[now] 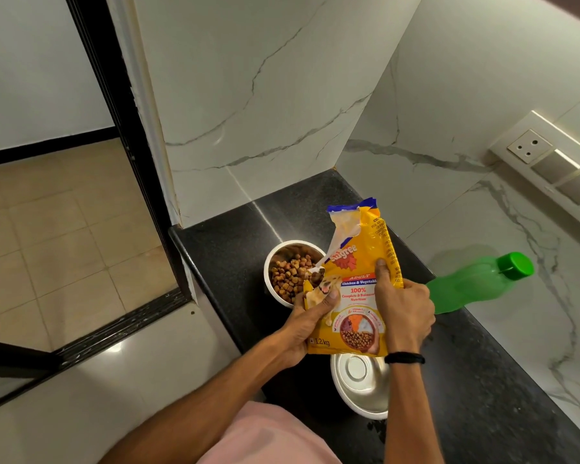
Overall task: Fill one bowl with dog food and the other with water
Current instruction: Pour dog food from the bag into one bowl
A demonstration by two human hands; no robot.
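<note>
Pink cloth [268, 437]: cut off at the bottom edge; garment unclear.
Near bowl [359, 393]: bare steel inside, on the tabletop [235, 249]; far rim hidden by the bag.
Dog food bag [357, 289]: upright, top torn open, brand name partly folded over.
Left hand [310, 318]: grips the bag's lower left edge.
Right hand [404, 309]: clasps the bag's right side; fingers behind it hidden.
Far bowl [271, 259]: holds kibble [288, 276]; right part behind the bag.
Green bottle [472, 286]: capped; base hidden by the right hand.

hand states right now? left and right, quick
Left hand: closed, grip on the lower left edge of the dog food bag.
Right hand: closed, grip on the right side of the same bag.
</note>
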